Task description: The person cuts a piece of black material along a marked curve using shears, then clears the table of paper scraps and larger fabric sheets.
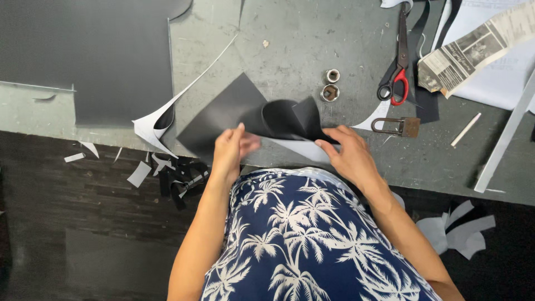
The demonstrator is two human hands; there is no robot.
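- Hands: left hand (227,149) pinches the black sheet (234,111) near edge, right hand (348,153) presses its curled end.
- We judge it light, floppy; grip edges.
- Sheet lies on surface (290,39) front; scissors (397,72) well apart.

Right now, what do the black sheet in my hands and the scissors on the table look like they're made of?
The black sheet looks like thin, flexible leatherette or coated paper: matte black face, pale grey backing, curling softly without creasing. Which exactly is unclear. The left hand and right hand both grip it. The scissors have dark metal blades and glossy handles, one red, one black, likely plastic.
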